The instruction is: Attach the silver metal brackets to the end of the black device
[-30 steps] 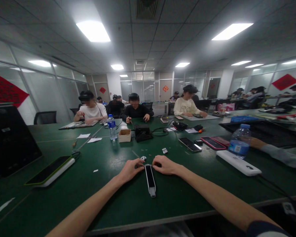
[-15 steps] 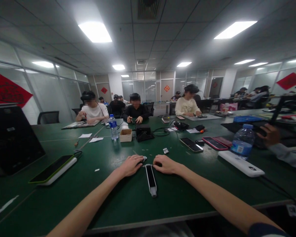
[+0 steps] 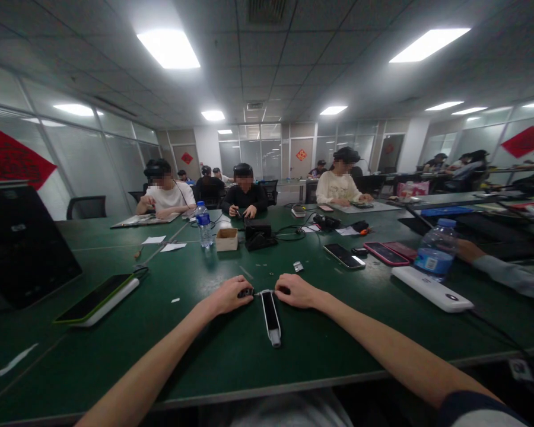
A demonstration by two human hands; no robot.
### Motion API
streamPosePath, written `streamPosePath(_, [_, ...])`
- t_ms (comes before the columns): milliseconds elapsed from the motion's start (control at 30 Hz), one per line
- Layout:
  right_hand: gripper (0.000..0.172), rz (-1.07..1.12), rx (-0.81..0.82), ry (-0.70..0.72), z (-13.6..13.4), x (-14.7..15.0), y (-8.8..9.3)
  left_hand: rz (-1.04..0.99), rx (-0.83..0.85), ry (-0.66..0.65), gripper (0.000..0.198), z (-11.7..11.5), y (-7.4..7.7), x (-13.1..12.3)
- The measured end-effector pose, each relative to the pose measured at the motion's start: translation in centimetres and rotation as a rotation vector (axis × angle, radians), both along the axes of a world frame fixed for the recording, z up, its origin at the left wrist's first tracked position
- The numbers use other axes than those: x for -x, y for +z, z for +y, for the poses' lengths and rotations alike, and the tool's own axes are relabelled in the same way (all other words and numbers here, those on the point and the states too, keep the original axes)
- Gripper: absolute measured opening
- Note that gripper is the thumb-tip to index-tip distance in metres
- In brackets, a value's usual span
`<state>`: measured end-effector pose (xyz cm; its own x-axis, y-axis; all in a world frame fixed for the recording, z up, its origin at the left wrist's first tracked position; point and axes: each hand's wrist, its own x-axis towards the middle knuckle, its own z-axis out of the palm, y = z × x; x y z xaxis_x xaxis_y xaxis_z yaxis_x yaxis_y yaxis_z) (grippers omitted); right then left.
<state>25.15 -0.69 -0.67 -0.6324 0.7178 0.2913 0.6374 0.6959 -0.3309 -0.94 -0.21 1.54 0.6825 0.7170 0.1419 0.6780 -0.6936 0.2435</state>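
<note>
On table (image 3: 115,350), dark part (image 3: 245,292) under left hand (image 3: 226,295)

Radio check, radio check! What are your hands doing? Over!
Left hand pinching small dark piece. Right hand at thin pale strip between them. Black-and-white oblong device just below, on the table. Co-worker's hand far right.

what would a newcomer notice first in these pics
Two bare forearms reach in from the bottom, the left hand pinching a small dark part beside the right hand, above a slim black-and-white device on the long green table. Across the table sits a person in a black top wearing a dark headset. A red diamond banner marks the left glass wall.
</note>
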Motion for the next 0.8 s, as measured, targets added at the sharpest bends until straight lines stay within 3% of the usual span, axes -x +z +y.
streamPosePath(333, [0.020,0.018,0.009,0.011,-0.2,0.1,-0.1,-0.020,-0.002,-0.026,0.025,-0.7,0.0,-0.8])
streamPosePath(600, [0.019,0.012,0.009,0.019,-0.3,0.4,-0.2,-0.105,0.014,0.049,0.026,-0.9,-0.4,-1.3])
streamPosePath(800, [0.020,-0.046,-0.018,0.009,-0.1,0.4,0.7,-0.187,-0.007,0.066,0.025,-0.2,-1.0,-0.9])
